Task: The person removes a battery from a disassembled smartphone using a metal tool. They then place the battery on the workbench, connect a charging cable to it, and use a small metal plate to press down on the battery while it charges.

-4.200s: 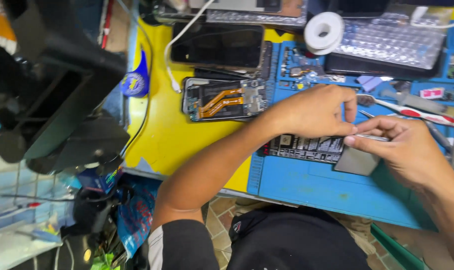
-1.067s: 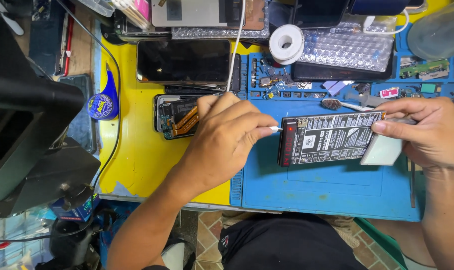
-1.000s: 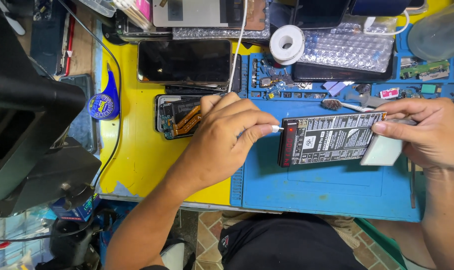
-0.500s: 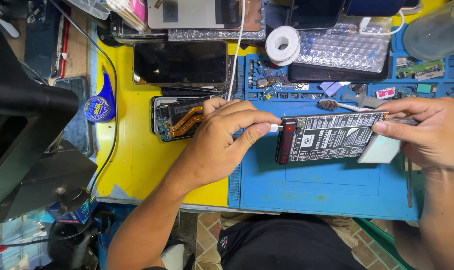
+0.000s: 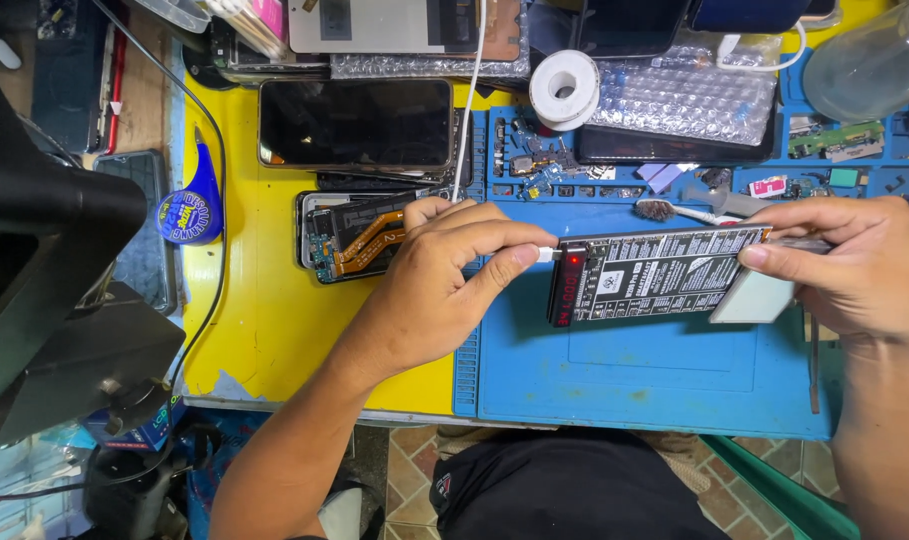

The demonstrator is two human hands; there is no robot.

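Note:
My left hand [image 5: 444,275] pinches a white cable plug [image 5: 545,254] against the left end of a black tester board [image 5: 654,272] with a lit red display. That board lies on the blue work mat [image 5: 654,380]. My right hand [image 5: 854,265] holds the board's right end, together with a pale grey flat piece [image 5: 759,298] under it. An opened phone [image 5: 349,238] with orange flex cables lies just left of my left hand. The white cable [image 5: 471,90] runs up from the plug toward the back.
A dark-screened phone [image 5: 354,122] rests on the yellow surface [image 5: 264,330]. A white tape roll [image 5: 564,88], bubble wrap [image 5: 679,95], a small brush [image 5: 674,211] and small parts line the mat's far edge. A microscope base [image 5: 54,300] stands at left.
Four seconds ago both hands worked close together over the board. Since then my left hand has brought the plug to the board's left end and the red display is lit.

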